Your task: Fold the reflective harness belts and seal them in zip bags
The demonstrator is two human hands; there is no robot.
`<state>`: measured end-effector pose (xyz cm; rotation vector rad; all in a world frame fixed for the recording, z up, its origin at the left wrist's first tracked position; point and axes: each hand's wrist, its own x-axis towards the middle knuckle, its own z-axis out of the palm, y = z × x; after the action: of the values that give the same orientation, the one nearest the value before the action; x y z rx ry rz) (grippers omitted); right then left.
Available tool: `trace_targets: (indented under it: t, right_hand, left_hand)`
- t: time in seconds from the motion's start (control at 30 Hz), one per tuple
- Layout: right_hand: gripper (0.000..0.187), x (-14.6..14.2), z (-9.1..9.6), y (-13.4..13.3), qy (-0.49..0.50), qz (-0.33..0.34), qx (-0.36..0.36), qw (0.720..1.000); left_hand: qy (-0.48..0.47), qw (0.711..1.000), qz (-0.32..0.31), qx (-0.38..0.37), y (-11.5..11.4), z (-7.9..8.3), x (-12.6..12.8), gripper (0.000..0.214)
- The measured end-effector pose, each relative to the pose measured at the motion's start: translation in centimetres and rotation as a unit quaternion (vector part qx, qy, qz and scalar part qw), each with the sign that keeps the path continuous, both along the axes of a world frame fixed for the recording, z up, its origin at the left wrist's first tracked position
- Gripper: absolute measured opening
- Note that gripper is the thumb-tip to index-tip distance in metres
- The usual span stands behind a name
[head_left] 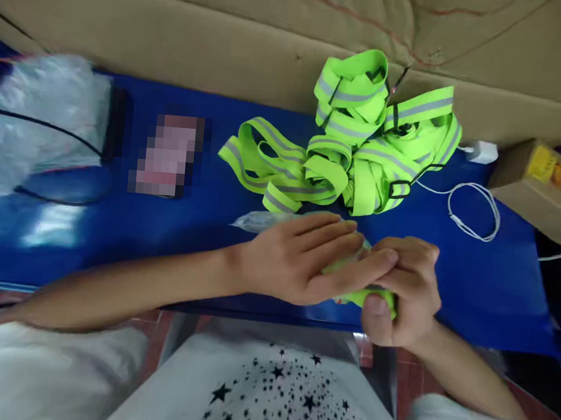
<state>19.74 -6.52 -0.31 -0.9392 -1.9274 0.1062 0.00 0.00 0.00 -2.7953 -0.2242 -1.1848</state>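
In front of me, near the table's front edge, my right hand (pixel 407 291) is closed round a folded neon-green reflective strap (pixel 373 300), its thumb pressed on the near side. My left hand (pixel 306 257) lies across a clear plastic bag (pixel 263 221), fingers over it and one digit reaching to the right hand's fingers. The bag sticks out to the left of this hand. Part of the strap shows between the two hands, seemingly at or in the bag; my fingers hide the exact overlap. Just beyond lie several more neon-green straps (pixel 332 169) with grey stripes and black buckles.
Cardboard (pixel 225 44) stands along the back of the blue table (pixel 195 236). At left are a heap of clear plastic bags (pixel 40 113) and a blurred-out flat object (pixel 165 156). A white cable (pixel 474 212), its plug and a cardboard box (pixel 544 185) lie at right.
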Motion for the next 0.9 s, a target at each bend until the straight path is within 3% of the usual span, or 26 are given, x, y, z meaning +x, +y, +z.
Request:
trace_targets:
  t: [0.1,0.23,0.4,0.43,0.53,0.63,0.8,0.9]
  right_hand:
    - [0.014,-0.5,-1.2,0.8,0.102,-0.003,-0.019,0.995]
    - [0.024,-0.7,-1.5,1.2,0.148,0.024,-0.088,0.985]
    - [0.026,1.0,1.0,1.0,0.022,-0.027,-0.145,0.989]
    - [0.024,1.4,1.5,0.9,0.001,-0.038,-0.137,0.99]
    - [0.042,2.2,2.3,0.5,-0.004,-0.032,-0.127,0.991]
    - [0.051,2.4,2.1,0.4,-0.002,0.04,-0.193,0.98]
    - [0.066,2.1,1.0,1.2,0.006,0.24,-0.324,0.915]
    - [0.072,2.3,1.0,1.6,0.01,0.277,-0.344,0.897]
  left_hand:
    - [0.047,0.994,0.03,-0.092,-1.2,-0.1,0.8,0.052]
    - [0.082,0.968,0.054,-0.232,-2.2,0.2,1.4,0.07]
    - [0.07,0.883,0.099,-0.453,-0.8,2.0,0.6,0.109]
    - [0.061,0.871,0.105,-0.476,-0.4,2.4,0.4,0.114]
    - [0.05,0.854,0.111,-0.506,0.5,2.9,0.1,0.118]
    - [0.055,0.841,0.104,-0.528,0.7,2.4,0.4,0.114]
    - [0.023,0.794,0.055,-0.604,0.1,1.6,1.1,0.097]
    - [0.008,0.763,0.051,-0.644,0.0,2.2,1.0,0.092]
